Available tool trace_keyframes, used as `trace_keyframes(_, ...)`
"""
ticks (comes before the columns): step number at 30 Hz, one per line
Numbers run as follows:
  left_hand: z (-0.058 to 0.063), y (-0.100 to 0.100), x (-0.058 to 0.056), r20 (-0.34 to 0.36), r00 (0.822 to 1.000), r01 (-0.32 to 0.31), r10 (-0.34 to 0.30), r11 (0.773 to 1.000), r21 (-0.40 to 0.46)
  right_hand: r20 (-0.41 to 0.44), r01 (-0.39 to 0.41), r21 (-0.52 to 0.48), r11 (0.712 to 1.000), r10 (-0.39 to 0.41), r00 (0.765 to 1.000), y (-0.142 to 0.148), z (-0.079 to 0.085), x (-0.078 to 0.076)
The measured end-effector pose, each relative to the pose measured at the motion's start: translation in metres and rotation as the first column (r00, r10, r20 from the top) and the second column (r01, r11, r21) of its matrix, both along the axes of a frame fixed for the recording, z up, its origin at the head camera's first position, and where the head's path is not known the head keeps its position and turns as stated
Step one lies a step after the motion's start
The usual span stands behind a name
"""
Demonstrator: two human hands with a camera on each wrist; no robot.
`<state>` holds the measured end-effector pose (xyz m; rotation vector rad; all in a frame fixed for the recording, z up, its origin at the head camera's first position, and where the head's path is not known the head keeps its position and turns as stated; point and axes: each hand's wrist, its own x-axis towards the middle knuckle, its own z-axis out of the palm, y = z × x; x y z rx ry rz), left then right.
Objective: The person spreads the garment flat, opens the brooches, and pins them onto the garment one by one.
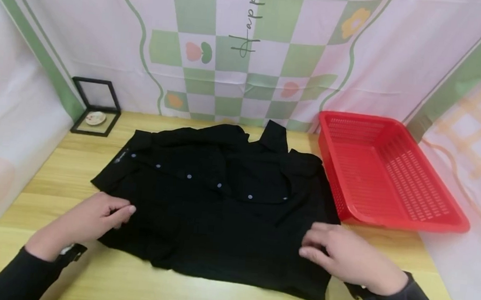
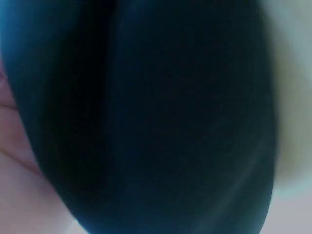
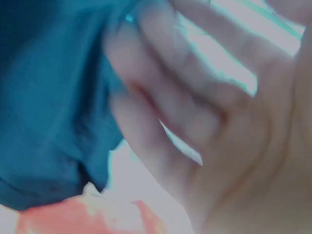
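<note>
A black button-up shirt (image 1: pixel 217 223) lies spread on the wooden table, its row of small buttons running across the upper half. Small pale lettering shows at its left end. My left hand (image 1: pixel 99 216) is over the shirt's left edge, thumb and fingers loosely bent; in the left wrist view dark cloth (image 2: pixel 190 117) fills most of the picture and hides the fingertips. Over the right side of the shirt is my right hand (image 1: pixel 336 251), fingers slightly bent. The right wrist view shows its fingers (image 3: pixel 180 92) spread apart beside the dark cloth (image 3: pixel 44 102).
A red plastic basket (image 1: pixel 404 222) stands at the right, close beside the shirt. At the back left is a black frame (image 1: pixel 95 82), opened like a box, with a small round pale object (image 1: pixel 95 118) in it. A patterned curtain (image 1: pixel 242 23) hangs behind the table.
</note>
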<state>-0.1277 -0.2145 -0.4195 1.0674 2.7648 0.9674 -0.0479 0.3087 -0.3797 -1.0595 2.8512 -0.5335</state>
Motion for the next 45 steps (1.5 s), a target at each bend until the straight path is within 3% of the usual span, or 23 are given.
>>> trace_keyframes(4, -0.008, 0.008, -0.004, 0.000, 0.998, -0.067, 0.068, 0.982, -0.179, -0.019, 0.183, 0.127, 0.975, -0.182, 0.983, -0.010, -0.019, -0.009)
trace_keyframes(8, -0.013, 0.014, -0.008, 0.051, 0.996, -0.051, 0.070, 0.949, -0.312, 0.042, 0.268, 0.240, 0.933, -0.286, 0.957, -0.019, -0.034, -0.023)
trace_keyframes(11, -0.014, 0.018, -0.011, 0.125, 0.988, -0.040, 0.086, 0.942, -0.332, 0.047, 0.339, 0.294, 0.894, -0.367, 0.929, -0.022, -0.040, -0.036)
trace_keyframes(14, -0.015, 0.022, -0.016, 0.152, 0.983, -0.049, 0.101, 0.950, -0.309, 0.057, 0.390, 0.329, 0.860, -0.430, 0.901, -0.021, -0.046, -0.049)
trace_keyframes(17, -0.015, 0.026, -0.021, 0.160, 0.981, -0.056, 0.107, 0.954, -0.296, 0.048, 0.416, 0.336, 0.845, -0.456, 0.888, -0.020, -0.050, -0.062)
trace_keyframes(22, -0.013, 0.031, -0.017, 0.104, 0.992, -0.032, 0.067, 0.951, -0.306, -0.014, 0.365, 0.283, 0.887, -0.376, 0.926, -0.028, -0.047, -0.056)
trace_keyframes(27, -0.013, 0.032, -0.013, 0.018, 1.000, 0.013, -0.007, 0.937, -0.348, 0.024, 0.267, 0.310, 0.913, -0.288, 0.957, -0.037, -0.039, -0.037)
trace_keyframes(32, -0.016, 0.034, -0.014, -0.073, 0.997, -0.003, -0.020, 0.952, -0.305, 0.053, 0.180, 0.263, 0.948, -0.200, 0.978, -0.039, -0.031, -0.024)
trace_keyframes(35, -0.016, 0.035, -0.013, -0.110, 0.994, -0.019, -0.015, 0.954, -0.299, 0.088, 0.151, 0.270, 0.951, -0.181, 0.980, -0.036, -0.029, -0.018)
trace_keyframes(37, -0.017, 0.034, -0.012, -0.101, 0.995, -0.022, -0.011, 0.948, -0.319, 0.064, 0.165, 0.299, 0.940, -0.192, 0.979, -0.034, -0.030, -0.017)
trace_keyframes(42, -0.019, 0.030, -0.007, -0.011, 1.000, 0.011, -0.017, 0.921, -0.388, -0.088, 0.229, 0.282, 0.932, -0.213, 0.973, -0.025, -0.036, -0.022)
trace_keyframes(45, -0.021, 0.030, -0.007, -0.027, 0.999, 0.022, -0.034, 0.932, -0.361, -0.175, 0.269, 0.200, 0.942, -0.236, 0.956, -0.020, -0.036, -0.025)
